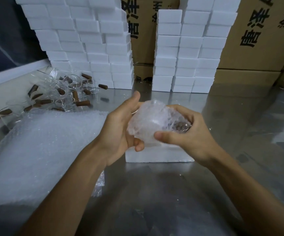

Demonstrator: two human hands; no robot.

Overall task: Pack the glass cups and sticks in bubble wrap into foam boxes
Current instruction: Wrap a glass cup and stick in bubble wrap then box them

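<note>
Both hands hold a bubble-wrapped bundle (152,124) above the middle of the metal table. A brown stick shows through the wrap at its right end. My left hand (120,128) cups the bundle's left side, thumb up and fingers curled under it. My right hand (184,132) grips the right end, thumb across the front. Directly below the bundle lies a white foam box (158,155), mostly hidden by my hands. A pile of clear glass cups (64,87) and brown sticks (82,103) lies at the far left.
A stack of bubble wrap sheets (40,147) covers the table's left side. Tall stacks of white foam boxes (93,48) stand at the back, with a second stack (189,53) to the right. Cardboard cartons (260,40) rise behind them. The metal table (172,193) reflects light.
</note>
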